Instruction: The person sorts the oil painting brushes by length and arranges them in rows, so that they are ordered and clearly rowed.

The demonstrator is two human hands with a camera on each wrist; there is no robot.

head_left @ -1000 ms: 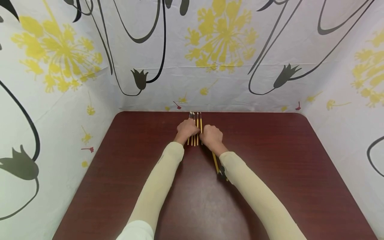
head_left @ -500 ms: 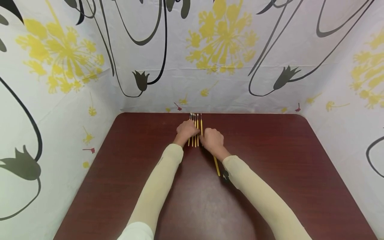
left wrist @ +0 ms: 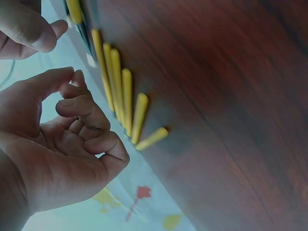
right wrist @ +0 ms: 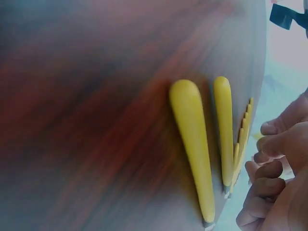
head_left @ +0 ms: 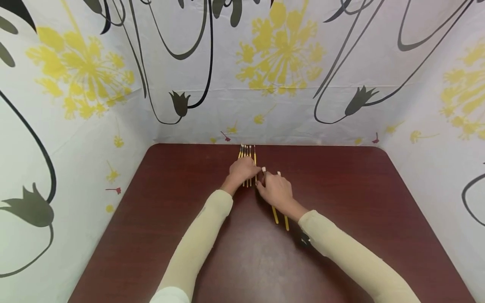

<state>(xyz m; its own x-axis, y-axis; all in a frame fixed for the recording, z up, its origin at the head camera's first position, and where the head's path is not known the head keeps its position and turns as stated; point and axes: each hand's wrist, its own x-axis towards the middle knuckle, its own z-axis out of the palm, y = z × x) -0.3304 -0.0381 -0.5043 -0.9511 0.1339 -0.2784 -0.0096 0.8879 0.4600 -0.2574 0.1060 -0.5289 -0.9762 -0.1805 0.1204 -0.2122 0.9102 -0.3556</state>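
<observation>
Several slim paintbrushes with yellow handles lie side by side near the table's back edge. My left hand is over this row, and the left wrist view shows its fingers loosely bent with nothing between them. Just right of the row, my right hand hovers across two bigger brushes, covering their middles. The nearer-left big brush and the outer big brush show pale tips beyond the hand and yellow handles below it. In the right wrist view the right hand's fingers are loosely curled beside the handles, gripping none.
The dark red-brown table stretches out on both sides of the brushes. White cloth with printed flowers rises at its back and sides. A small dark object shows beside the right sleeve.
My right hand has moved right and a little toward me, and both big brushes now show at either end of it. The left hand has shifted slightly right over the row.
</observation>
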